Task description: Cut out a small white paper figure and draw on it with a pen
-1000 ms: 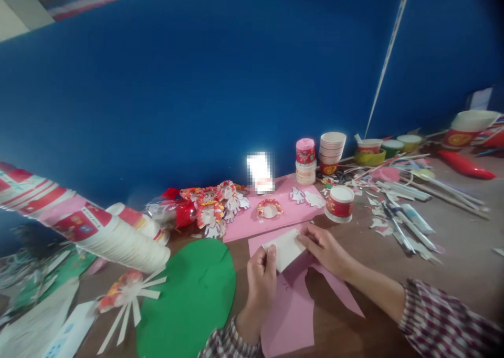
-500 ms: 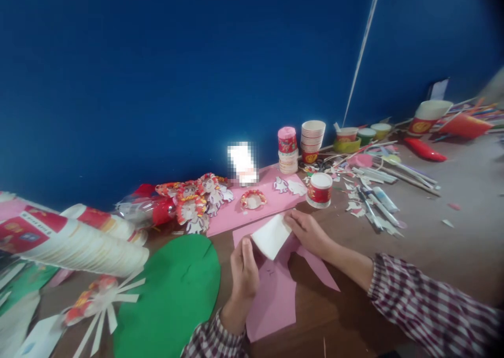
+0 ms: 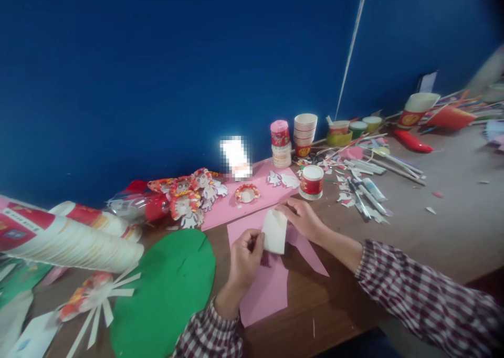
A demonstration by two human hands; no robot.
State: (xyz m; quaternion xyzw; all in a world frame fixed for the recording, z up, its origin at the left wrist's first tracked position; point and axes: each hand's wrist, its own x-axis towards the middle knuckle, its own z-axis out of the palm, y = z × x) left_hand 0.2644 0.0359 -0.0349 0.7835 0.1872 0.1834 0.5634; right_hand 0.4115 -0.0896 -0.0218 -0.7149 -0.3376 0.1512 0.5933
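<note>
A small piece of white paper (image 3: 274, 233) is held up between my two hands, above a cut sheet of pink paper (image 3: 263, 299) on the table. My left hand (image 3: 244, 258) pinches its left edge between thumb and fingers. At the upper right corner, my right hand (image 3: 301, 219) grips it, with the fingertips partly behind the sheet. Beyond my hands, a ring of red and yellow twisted paper (image 3: 247, 193) and white animal cutouts (image 3: 289, 180) lie on a pink board (image 3: 220, 216).
A green paper oval (image 3: 165, 290) and stacked paper cups (image 3: 79, 242) lie to the left. Decorated cutout figures (image 3: 192, 192) are grouped behind. A red and white cup (image 3: 311, 183), markers and a glue tube (image 3: 374, 190), scraps and a red marker-like object (image 3: 412, 141) spread rightwards below a blue wall (image 3: 177, 59).
The white paper has turned more upright. My left hand has gone from fingers alongside the paper to a pinch on its edge. The whole view has shifted slightly.
</note>
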